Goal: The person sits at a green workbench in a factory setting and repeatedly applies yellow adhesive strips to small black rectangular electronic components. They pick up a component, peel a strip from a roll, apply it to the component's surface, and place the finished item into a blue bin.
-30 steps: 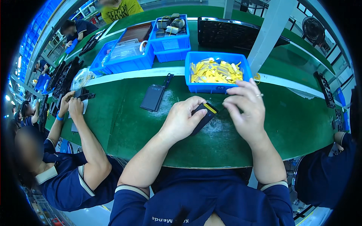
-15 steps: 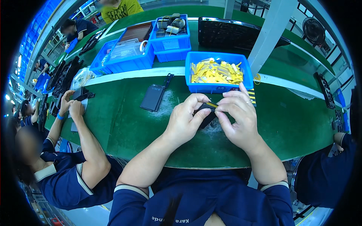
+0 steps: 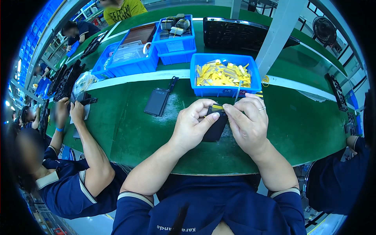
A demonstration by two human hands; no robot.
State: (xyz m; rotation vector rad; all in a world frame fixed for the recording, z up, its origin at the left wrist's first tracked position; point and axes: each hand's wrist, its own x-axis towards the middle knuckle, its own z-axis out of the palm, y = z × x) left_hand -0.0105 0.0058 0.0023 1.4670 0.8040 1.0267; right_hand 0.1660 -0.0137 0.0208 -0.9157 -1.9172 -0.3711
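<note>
My left hand [image 3: 196, 119] grips a flat black rectangular piece [image 3: 214, 132], thumb on its face and fingers behind its upper edge. A short yellow strip [image 3: 217, 107] lies along that upper edge. My right hand [image 3: 247, 121] is closed, its thumb and forefinger pinched together at the right end of the yellow strip. Up from between its fingers stands a thin pale strip [image 3: 238, 90]; its lower end is hidden. Just beyond my hands is a blue bin [image 3: 203, 91] heaped with yellow-and-clear strips [image 3: 223, 74]. To the left, flat black packs [image 3: 156, 102] lie on the green table.
Blue bins [image 3: 135, 64] stand at the back left, one holding banded dark blocks [image 3: 175, 26]. A grey post [image 3: 276, 39] rises behind the strip bin, near a large black panel [image 3: 235, 35]. On my left a co-worker's hands [image 3: 70, 111] handle dark parts.
The black piece has turned so more of its face shows. A pale strip now stands up from my right hand, which has shifted slightly. The co-worker's hands have moved.
</note>
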